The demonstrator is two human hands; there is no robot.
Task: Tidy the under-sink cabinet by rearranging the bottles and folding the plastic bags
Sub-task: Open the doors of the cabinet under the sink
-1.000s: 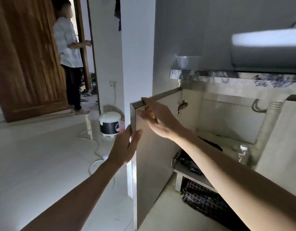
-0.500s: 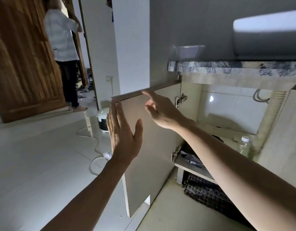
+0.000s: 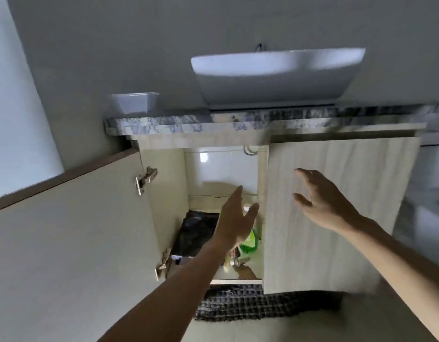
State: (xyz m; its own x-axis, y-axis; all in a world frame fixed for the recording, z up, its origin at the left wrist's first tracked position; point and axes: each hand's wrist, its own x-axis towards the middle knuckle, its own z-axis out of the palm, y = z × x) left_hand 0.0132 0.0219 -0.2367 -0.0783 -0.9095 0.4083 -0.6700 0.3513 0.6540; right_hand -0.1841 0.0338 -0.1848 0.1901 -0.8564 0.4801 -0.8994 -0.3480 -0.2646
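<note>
The under-sink cabinet stands with its left door swung wide and its right door nearly closed. Inside lie black plastic bags on the shelf, a green-and-white item and part of a bottle behind my left hand. My left hand reaches into the opening with fingers straight, holding nothing. My right hand is spread in front of the right door's face, empty; whether it touches the door is unclear.
A white basin sits on the marble counter above, with a clear plastic container at its left. A dark checked mat lies on the floor under the cabinet. A white wall is at the left.
My view swung right from the left door to face the cabinet. My left hand left the door and moved into the opening. My right hand moved across to the right door.
</note>
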